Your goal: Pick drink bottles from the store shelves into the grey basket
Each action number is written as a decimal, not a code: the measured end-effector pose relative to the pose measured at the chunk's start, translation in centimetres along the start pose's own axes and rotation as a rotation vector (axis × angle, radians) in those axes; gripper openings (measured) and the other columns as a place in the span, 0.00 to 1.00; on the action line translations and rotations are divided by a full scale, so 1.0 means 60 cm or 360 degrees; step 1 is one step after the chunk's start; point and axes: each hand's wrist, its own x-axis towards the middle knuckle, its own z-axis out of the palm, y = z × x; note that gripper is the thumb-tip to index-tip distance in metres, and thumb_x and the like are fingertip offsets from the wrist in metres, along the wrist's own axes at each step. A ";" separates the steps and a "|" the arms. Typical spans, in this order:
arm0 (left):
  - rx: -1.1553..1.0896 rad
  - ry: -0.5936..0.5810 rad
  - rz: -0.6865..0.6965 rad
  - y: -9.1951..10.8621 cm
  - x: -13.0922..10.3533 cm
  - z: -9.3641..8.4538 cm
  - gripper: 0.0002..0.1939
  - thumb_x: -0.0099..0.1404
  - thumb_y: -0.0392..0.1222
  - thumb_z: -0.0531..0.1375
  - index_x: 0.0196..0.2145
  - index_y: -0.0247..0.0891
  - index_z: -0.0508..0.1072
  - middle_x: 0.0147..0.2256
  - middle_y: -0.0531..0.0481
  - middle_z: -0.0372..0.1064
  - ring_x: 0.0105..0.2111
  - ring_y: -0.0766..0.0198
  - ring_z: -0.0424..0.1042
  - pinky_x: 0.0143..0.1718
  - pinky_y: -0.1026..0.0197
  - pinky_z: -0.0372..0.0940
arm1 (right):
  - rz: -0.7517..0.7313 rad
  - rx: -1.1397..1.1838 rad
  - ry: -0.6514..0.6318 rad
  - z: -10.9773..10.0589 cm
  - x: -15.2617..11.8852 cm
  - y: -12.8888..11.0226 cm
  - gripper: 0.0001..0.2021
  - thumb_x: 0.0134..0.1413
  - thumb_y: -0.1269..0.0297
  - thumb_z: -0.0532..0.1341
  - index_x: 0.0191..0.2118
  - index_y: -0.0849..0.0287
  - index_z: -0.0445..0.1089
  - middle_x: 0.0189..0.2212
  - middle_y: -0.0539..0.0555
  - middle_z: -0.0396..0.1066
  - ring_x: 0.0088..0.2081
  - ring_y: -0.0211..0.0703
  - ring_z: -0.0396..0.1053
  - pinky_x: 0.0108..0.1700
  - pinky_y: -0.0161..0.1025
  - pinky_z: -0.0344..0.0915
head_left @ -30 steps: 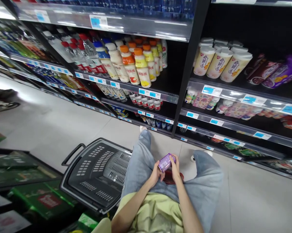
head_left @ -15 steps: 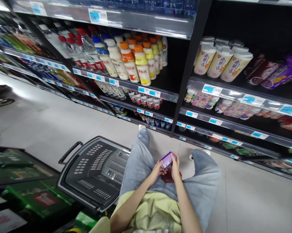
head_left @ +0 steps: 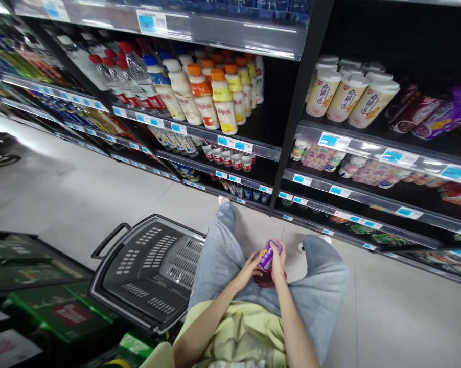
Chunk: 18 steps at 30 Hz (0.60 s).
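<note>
Purple carton (head_left: 266, 255) is held upright between both hands above the lap, over the jeans. Left hand (head_left: 250, 267) closes its fingers (head_left: 256, 258) on the carton's left side; right hand (head_left: 278, 261) wraps its fingers (head_left: 280, 249) over the top and right side. Just beneath the fingers a dark red object (head_left: 263, 279) lies on the lap. A grey shopping basket (head_left: 150, 271) stands on the floor well left of the left fingers. Beyond the fingertips, shelves carry orange-capped drink bottles (head_left: 215, 97) and white cups (head_left: 347, 97).
</note>
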 end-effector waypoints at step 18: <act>0.0261 0.0083 0.0405 0.001 -0.002 0.009 0.45 0.44 0.61 0.81 0.52 0.39 0.71 0.42 0.48 0.78 0.43 0.55 0.79 0.51 0.52 0.72 | 0.0120 0.0254 -0.0173 0.007 -0.016 -0.014 0.45 0.42 0.47 0.77 0.64 0.53 0.62 0.35 0.49 0.81 0.33 0.52 0.81 0.37 0.44 0.76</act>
